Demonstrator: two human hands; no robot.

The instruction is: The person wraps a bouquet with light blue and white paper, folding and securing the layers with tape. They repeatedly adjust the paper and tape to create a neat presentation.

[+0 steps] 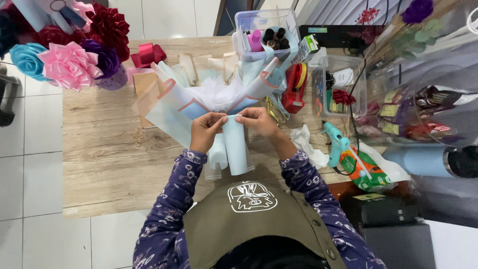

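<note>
Head view: the pale blue wrapping-paper bouquet with white tissue inside [219,107] lies at frame centre on the light wooden table [104,154], stem end toward the person. The paper is already fanned and gathered; the neck [234,144] is not seen tied. The left hand [205,130] is pinched on the paper at the neck; the right hand [259,121] is pinched on its top edge. The red ribbon piece [148,54], upper left, and the teal glue gun [336,142], right, lie untouched.

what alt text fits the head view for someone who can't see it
Seen from above, a person's left hand and right hand pinch the neck of a pale blue paper-wrapped bouquet on a wooden table. Ribbon flowers stand at the left, a glue gun at the right.
</note>
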